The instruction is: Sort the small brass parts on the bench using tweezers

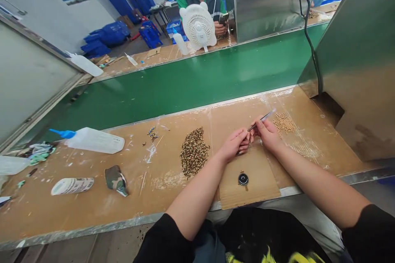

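My right hand (268, 133) pinches a pair of metal tweezers (262, 119), tips pointing up and right toward a small heap of pale brass beads (284, 123). My left hand (235, 144) is curled with its fingertips touching the right hand's; something tiny may sit between them, too small to make out. A larger pile of dark gold rings (193, 152) lies just left of my left hand. A small black round part (243, 179) rests on a cardboard sheet (262, 185) below both hands.
A white squeeze bottle with a blue nozzle (92, 139) lies at left, near a tape roll (72, 185) and a camouflage cloth scrap (115, 178). A green conveyor belt (197, 80) runs behind the bench. A metal housing (361, 61) stands at right. Across the belt a person holds a phone behind a white fan (198, 27).
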Tool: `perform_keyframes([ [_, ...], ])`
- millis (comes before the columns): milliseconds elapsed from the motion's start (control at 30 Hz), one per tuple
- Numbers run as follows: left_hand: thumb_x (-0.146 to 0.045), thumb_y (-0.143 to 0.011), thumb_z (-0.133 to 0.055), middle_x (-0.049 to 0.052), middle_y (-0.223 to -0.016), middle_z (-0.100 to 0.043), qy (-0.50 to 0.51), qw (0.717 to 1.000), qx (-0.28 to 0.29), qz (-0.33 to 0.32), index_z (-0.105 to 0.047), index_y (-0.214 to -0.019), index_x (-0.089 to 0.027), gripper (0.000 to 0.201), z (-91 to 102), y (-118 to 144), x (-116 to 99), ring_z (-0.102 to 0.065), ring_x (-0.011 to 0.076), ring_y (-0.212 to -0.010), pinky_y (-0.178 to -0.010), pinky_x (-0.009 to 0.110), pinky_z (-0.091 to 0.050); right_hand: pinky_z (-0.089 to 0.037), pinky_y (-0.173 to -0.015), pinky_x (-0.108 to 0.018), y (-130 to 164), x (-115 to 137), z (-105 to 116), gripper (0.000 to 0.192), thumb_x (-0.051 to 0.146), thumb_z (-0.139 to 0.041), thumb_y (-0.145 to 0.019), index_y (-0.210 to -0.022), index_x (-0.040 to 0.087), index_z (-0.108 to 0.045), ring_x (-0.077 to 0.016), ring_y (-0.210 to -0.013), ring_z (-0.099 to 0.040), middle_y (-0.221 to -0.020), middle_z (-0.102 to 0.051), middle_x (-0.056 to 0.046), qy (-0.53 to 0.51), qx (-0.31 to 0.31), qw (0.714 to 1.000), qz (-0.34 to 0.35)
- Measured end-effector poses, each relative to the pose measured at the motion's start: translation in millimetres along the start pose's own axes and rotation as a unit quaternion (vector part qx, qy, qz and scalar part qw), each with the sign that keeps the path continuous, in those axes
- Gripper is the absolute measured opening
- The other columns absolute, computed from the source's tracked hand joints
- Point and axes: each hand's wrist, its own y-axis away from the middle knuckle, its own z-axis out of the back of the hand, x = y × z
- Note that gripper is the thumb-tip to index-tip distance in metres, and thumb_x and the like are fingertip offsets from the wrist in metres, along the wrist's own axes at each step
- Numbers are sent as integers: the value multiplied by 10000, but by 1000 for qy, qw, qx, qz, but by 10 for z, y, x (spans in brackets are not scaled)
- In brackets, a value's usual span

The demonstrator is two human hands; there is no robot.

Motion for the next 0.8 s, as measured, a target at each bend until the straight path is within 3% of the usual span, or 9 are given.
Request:
perform_keyframes([
  [367, -628, -960, -672, -99, -638, -318, 0, 1000, 1, 19, -492, -884, -204, 466, -6, 24, -41, -210, 42, -464, -439, 144, -229, -550, -524, -282, 0, -37, 52, 527, 737, -742, -884, -903, 234, -584, -147, -496, -645, -628, -665, 31, 7, 29, 999, 25],
  [800, -590, -997, -620, -91, -645, -336, -12, 1000, 2, 13, -505, -890, -207, 414, -12, 21, -47, -198, 47, -463, -428, 154, -217, -535, -497, -260, -18, -47, 67, 520, 722, -745, -894, -883, 226, -591, -140, -470, -642, -615, -673, 29, 0, 41, 999, 24],
])
